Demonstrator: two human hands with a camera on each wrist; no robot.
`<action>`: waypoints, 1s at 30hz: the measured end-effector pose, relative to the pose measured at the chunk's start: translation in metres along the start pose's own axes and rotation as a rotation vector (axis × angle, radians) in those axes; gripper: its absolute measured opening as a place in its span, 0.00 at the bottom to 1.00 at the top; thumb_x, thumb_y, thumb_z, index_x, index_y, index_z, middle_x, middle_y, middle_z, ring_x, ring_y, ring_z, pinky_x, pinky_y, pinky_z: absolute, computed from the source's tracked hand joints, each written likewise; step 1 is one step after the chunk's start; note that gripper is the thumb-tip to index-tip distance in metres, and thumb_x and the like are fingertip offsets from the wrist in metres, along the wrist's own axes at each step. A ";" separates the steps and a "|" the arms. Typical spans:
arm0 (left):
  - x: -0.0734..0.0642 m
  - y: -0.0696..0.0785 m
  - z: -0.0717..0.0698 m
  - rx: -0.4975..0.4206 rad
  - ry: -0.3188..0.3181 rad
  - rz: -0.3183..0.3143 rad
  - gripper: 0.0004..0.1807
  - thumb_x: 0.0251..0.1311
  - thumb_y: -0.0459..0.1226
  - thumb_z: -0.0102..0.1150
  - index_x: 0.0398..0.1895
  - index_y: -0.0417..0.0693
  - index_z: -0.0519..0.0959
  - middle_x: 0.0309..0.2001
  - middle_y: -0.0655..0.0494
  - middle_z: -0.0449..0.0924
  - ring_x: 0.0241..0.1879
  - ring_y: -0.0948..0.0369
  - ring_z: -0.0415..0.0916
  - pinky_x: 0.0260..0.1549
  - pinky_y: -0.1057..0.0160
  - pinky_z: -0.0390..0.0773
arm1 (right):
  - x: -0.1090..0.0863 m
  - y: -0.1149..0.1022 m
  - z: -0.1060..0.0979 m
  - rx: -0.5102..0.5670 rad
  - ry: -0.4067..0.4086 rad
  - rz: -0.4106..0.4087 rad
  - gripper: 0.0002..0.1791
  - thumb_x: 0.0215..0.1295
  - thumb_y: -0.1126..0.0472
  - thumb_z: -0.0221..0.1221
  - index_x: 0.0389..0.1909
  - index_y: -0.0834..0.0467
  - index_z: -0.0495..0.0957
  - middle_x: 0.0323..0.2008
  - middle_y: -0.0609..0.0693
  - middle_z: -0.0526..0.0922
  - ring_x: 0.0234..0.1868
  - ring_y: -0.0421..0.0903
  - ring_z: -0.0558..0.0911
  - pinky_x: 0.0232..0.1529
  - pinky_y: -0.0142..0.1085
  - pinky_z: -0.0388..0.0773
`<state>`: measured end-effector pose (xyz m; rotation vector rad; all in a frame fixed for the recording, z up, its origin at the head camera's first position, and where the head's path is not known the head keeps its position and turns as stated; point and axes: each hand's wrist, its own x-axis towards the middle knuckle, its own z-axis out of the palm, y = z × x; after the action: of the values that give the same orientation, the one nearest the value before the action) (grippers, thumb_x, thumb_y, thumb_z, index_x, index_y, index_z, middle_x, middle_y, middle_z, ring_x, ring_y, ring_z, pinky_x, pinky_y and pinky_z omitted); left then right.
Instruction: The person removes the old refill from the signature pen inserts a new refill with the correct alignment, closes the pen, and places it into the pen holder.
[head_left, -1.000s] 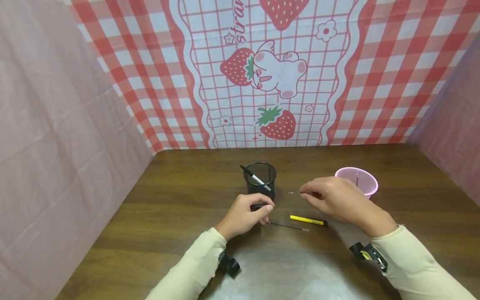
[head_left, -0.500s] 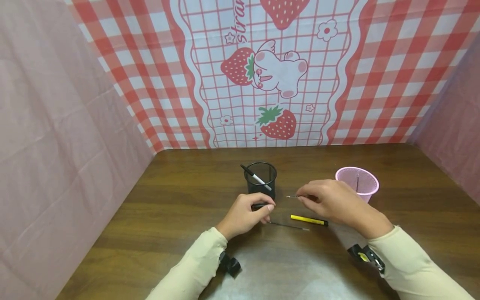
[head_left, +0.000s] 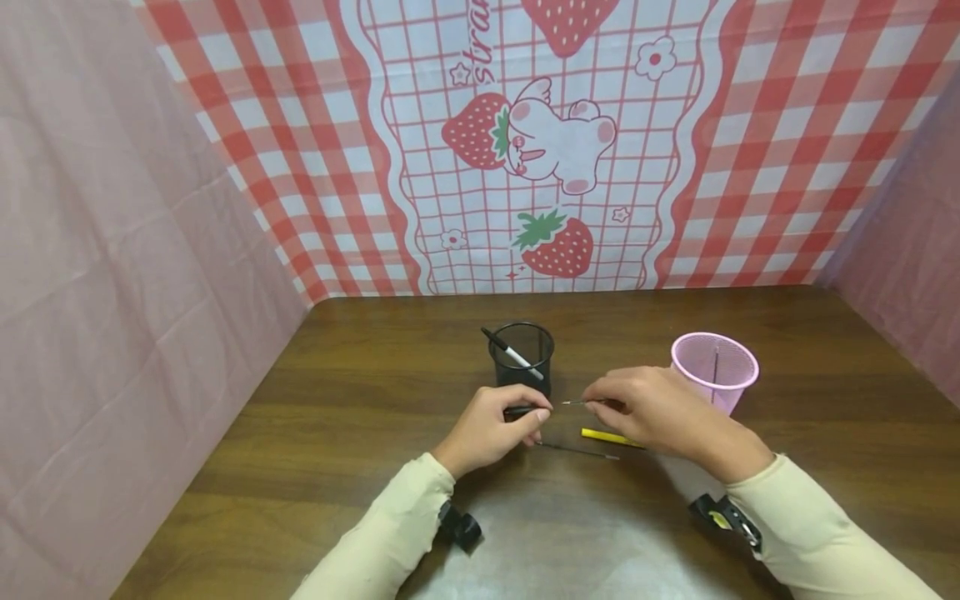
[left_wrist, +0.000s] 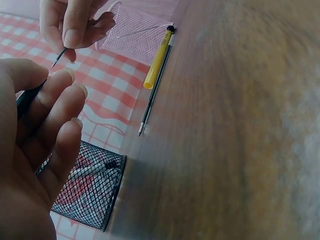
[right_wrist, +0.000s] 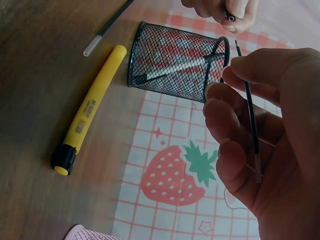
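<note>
Wrist cameras (head_left: 460,528), two, black: one at each pale cuff, nearest the viewer.

Loose refill (right_wrist: 115,19): flat on the desk (head_left: 345,367), lying nearly parallel to its far edge; in neither hand, presumably parked within easy reach.

Yellow marker (right_wrist: 92,105), black at one end: on the desk just beyond the refill, partly under the right hand in the head view.

Left hand (head_left: 487,429): thumb and fingers pinch a black pen barrel (head_left: 519,412), its hollow end facing the desk's right edge, likely so the opening is unobstructed. The body runs back inside the hand.

Right hand (head_left: 663,408): thumb and forefinger pinch a slim refill (right_wrist: 252,115) near its front, probably for steadier aim. The tip projects past the fingers toward the barrel, near but not touching; the tail lies back along the palm.

Pink mesh cup (head_left: 724,398): upright, toward the far right corner; a thin rod (head_left: 716,363) leans inside.

Black mesh cup (right_wrist: 160,42): upright, toward the far edge; a white marker (head_left: 517,358) leans within, its rim seemingly propping it.

Strawberry-print cloth (head_left: 300,167): hangs behind the far edge.
</note>
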<state>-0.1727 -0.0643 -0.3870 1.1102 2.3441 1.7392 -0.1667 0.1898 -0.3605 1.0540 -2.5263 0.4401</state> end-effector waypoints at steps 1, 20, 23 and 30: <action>0.000 0.000 0.000 -0.005 -0.002 -0.003 0.04 0.67 0.27 0.60 0.40 0.37 0.83 0.23 0.47 0.83 0.22 0.54 0.82 0.25 0.53 0.86 | 0.000 0.000 0.001 0.002 0.001 -0.001 0.06 0.59 0.60 0.70 0.37 0.50 0.88 0.34 0.37 0.85 0.33 0.34 0.82 0.32 0.36 0.83; 0.000 0.000 0.001 -0.057 -0.028 -0.009 0.06 0.66 0.26 0.61 0.43 0.30 0.82 0.25 0.43 0.83 0.25 0.46 0.83 0.27 0.51 0.86 | 0.000 -0.005 0.006 -0.008 -0.003 -0.006 0.04 0.62 0.57 0.68 0.37 0.47 0.87 0.33 0.32 0.83 0.31 0.30 0.80 0.28 0.36 0.81; 0.000 0.000 0.001 -0.061 -0.030 -0.011 0.07 0.65 0.26 0.61 0.43 0.29 0.82 0.25 0.43 0.83 0.24 0.47 0.83 0.27 0.51 0.86 | 0.000 -0.005 0.006 -0.006 0.000 -0.006 0.04 0.62 0.57 0.68 0.37 0.46 0.87 0.33 0.32 0.83 0.31 0.30 0.80 0.28 0.36 0.81; 0.000 0.000 0.002 -0.059 -0.034 -0.010 0.06 0.65 0.26 0.62 0.43 0.30 0.82 0.26 0.44 0.83 0.24 0.55 0.82 0.27 0.56 0.86 | 0.000 -0.006 0.008 0.011 0.002 -0.019 0.04 0.62 0.56 0.68 0.37 0.45 0.87 0.33 0.32 0.83 0.31 0.30 0.80 0.29 0.35 0.81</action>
<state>-0.1722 -0.0627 -0.3880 1.1083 2.2592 1.7595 -0.1642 0.1825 -0.3670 1.0803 -2.5127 0.4495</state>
